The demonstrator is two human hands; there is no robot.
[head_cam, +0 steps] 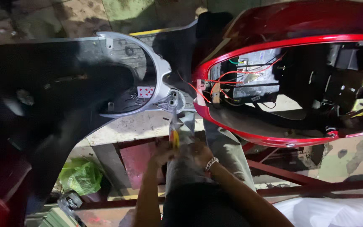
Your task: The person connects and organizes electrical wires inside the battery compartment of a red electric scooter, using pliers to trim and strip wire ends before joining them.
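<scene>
Below the frame's centre, both hands meet on a yellow-handled screwdriver (174,135): left hand (163,153) and right hand (199,152) curl around it. Its tip points toward twelve o'clock at the grey scooter panel (161,71), with red bodywork (248,130) at two o'clock.

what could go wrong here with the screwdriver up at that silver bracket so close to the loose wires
The screwdriver, gripped low by both hands, reaches up to the silver bracket; the tip could slip off and gouge the grey panel. Loose red wires hang from the open red body right beside it, so a slip might snag or nick one. The view is blurred and dim, so aim may suffer.
</scene>
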